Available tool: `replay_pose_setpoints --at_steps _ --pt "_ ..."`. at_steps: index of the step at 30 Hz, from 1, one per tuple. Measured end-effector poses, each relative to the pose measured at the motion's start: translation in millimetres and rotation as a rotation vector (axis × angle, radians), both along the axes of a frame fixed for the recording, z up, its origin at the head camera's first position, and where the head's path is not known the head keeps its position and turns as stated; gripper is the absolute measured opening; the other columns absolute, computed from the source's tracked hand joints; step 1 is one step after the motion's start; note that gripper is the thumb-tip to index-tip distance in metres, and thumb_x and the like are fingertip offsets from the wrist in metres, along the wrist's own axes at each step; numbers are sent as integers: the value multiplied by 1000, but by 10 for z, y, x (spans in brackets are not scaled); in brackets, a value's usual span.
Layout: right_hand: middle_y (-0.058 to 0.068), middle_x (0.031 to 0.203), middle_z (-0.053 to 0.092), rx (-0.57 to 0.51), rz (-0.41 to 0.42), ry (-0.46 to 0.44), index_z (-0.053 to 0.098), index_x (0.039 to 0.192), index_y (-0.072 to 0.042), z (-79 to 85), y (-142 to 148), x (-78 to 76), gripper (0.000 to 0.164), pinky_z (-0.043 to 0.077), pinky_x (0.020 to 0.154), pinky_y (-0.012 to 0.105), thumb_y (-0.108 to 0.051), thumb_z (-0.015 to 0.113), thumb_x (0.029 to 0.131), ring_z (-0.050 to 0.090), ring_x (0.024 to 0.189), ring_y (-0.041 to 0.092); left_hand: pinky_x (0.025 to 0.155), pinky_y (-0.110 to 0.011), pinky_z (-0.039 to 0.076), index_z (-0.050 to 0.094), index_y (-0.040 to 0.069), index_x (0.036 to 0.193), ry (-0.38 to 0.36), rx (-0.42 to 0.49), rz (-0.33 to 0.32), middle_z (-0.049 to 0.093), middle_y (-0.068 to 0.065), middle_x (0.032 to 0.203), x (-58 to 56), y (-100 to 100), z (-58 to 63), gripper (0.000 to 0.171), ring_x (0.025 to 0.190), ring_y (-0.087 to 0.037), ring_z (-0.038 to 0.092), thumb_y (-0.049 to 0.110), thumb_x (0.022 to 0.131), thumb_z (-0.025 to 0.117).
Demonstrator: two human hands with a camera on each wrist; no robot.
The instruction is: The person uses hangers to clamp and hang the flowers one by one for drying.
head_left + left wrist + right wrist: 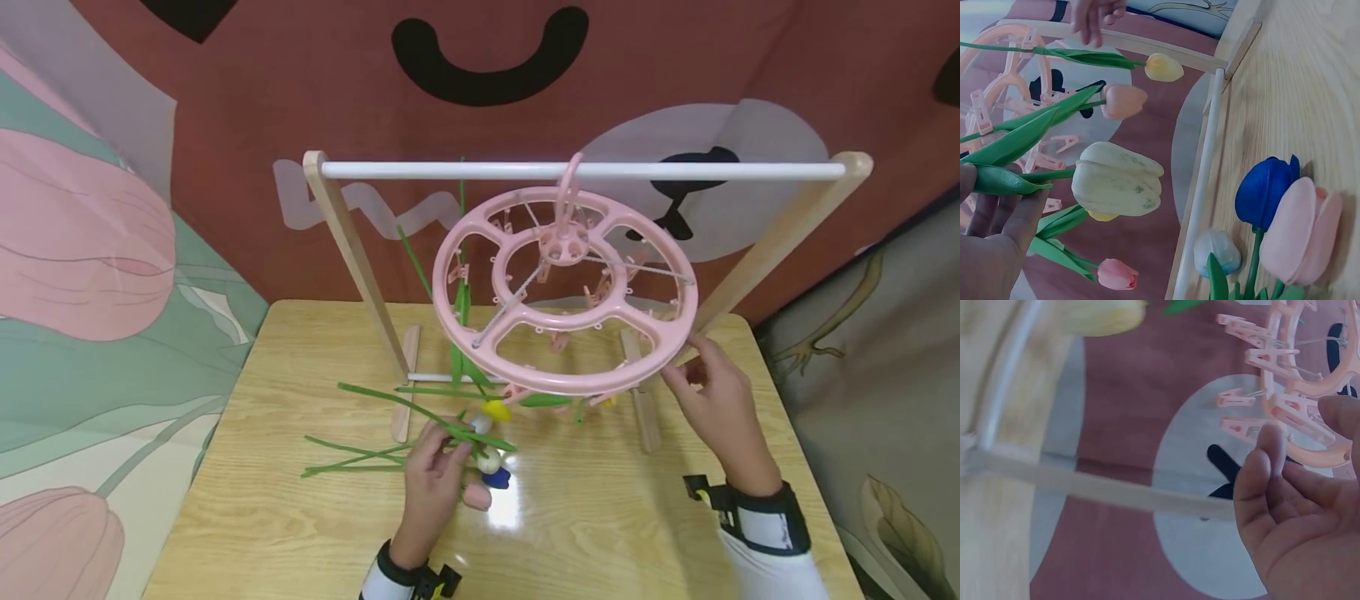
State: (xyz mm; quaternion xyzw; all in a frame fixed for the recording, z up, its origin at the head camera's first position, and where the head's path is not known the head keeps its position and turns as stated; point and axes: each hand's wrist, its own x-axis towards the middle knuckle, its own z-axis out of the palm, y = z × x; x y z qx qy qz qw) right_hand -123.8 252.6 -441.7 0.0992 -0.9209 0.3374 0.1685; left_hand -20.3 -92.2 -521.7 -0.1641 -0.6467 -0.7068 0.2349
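Note:
My left hand (435,471) pinches an artificial white tulip (1116,181) near its leaf, the bloom pointing away from the fingers. Under that hand lie several tulips on the table, among them a blue tulip (1266,190), a pink tulip (1300,231) and a pale blue-white one (1213,251). My right hand (708,404) holds the near right rim of a round pink clip hanger (577,383), thumb and fingers on either side. Below the hanger, a yellow tulip (1163,67), a peach tulip (1124,101) and a smaller pink tulip (1117,274) hang bloom down.
The hanger hooks over the white bar (450,171) of a wooden stand, whose left post (360,267) and right post (780,233) rise from the table (315,350). Pink clips (1263,359) line the hanger's underside. A printed cloth (247,125) covers the wall behind.

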Motion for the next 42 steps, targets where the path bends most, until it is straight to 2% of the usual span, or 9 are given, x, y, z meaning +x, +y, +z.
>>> replay_pose_setpoints --at_steps 5,9,12,15,20,25,29,35,42 --pt "13 97 70 -87 1 1 59 142 -14 78 -92 -195 48 40 55 12 -18 72 97 51 71 4 88 -32 63 64 -14 110 -1 -65 2 60 -29 104 15 23 9 21 107 -11 67 -22 90 60" --pt "18 128 70 -256 28 -30 60 141 -8 55 -161 -328 47 46 72 5 -10 72 96 59 92 -7 90 -34 62 66 -12 108 15 -98 13 64 -22 105 25 43 1 20 108 -13 68 -19 90 65" --pt "8 129 69 -382 60 -48 59 141 -3 23 -183 -393 48 49 85 4 -3 71 94 60 107 -7 89 -33 63 67 -12 108 28 -109 6 64 -22 105 30 57 -10 22 107 -17 69 -20 88 65" --pt "-7 118 68 -441 78 -32 62 135 3 6 -180 -414 44 50 87 5 3 71 92 62 106 -2 89 -31 62 66 -13 108 34 -120 -3 63 -27 104 37 72 -8 24 108 -18 69 -23 86 65" --pt "-15 114 66 -477 125 -21 61 130 7 25 -182 -396 41 52 87 7 8 71 91 62 104 3 89 -30 62 65 -16 108 39 -119 -5 62 -31 105 48 88 -3 24 110 -14 68 -24 86 64" --pt "-4 125 64 -548 248 -5 56 139 3 49 -162 -355 49 53 93 10 13 65 93 61 112 8 88 -33 63 66 -15 112 64 -110 -27 64 -28 109 44 104 -19 25 112 -11 67 -21 87 65" --pt "-3 120 65 -586 313 34 56 136 6 64 -148 -301 45 54 87 10 16 62 92 62 106 8 88 -34 63 66 -15 111 70 -118 -44 63 -27 108 50 118 -23 26 113 -10 66 -23 86 64" --pt "-2 112 65 -611 301 -16 62 126 2 92 -148 -183 39 56 79 11 17 66 89 62 96 7 86 -28 63 67 -12 109 60 -149 -32 64 -24 104 70 131 -17 30 106 -9 66 -27 83 65" --pt "-4 112 64 -565 283 -36 58 131 2 105 -170 -79 45 56 66 11 17 67 89 60 84 6 85 -28 64 68 -9 110 67 -162 -42 65 -28 106 81 143 -37 36 106 -14 69 -29 79 66"
